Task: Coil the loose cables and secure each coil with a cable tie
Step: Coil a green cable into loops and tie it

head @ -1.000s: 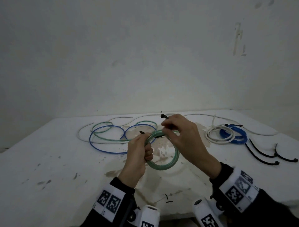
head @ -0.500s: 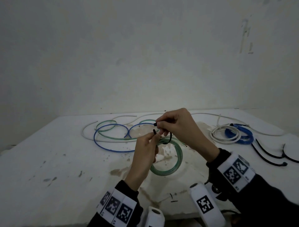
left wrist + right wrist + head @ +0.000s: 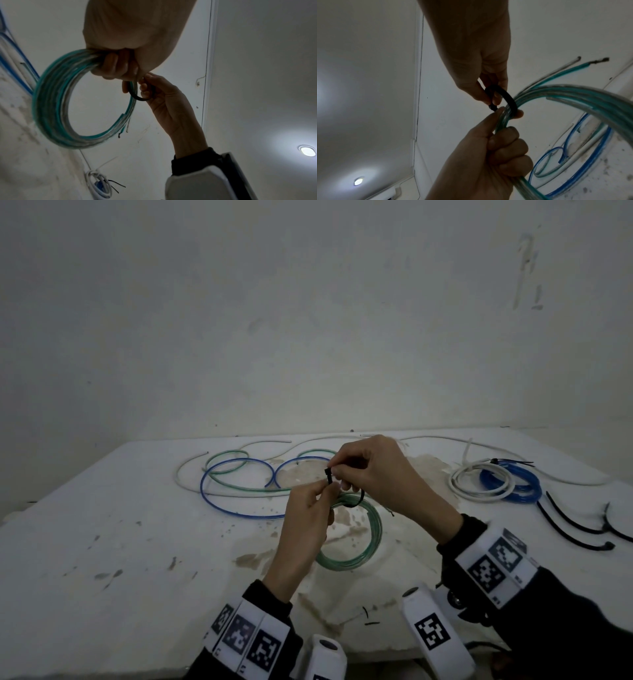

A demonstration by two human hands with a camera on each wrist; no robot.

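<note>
My left hand (image 3: 310,505) grips a green cable coil (image 3: 368,539) lifted above the table, fingers curled round its strands (image 3: 56,97) (image 3: 573,97). A black cable tie (image 3: 329,475) loops around the coil's top (image 3: 139,97) (image 3: 506,98). My right hand (image 3: 370,474) pinches the tie's head end just above the left thumb (image 3: 494,100). Loose blue (image 3: 236,508), green (image 3: 229,460) and white (image 3: 191,470) cables lie spread on the table behind.
A tied white coil (image 3: 479,481) and a tied blue coil (image 3: 517,484) lie at the right. Three spare black cable ties (image 3: 575,525) lie near the right edge. The white table (image 3: 102,542) is stained; a wall stands close behind.
The head view shifted slightly. The right hand has brought the tie's head down to the left thumb, closing the tie into a loop around the coil.
</note>
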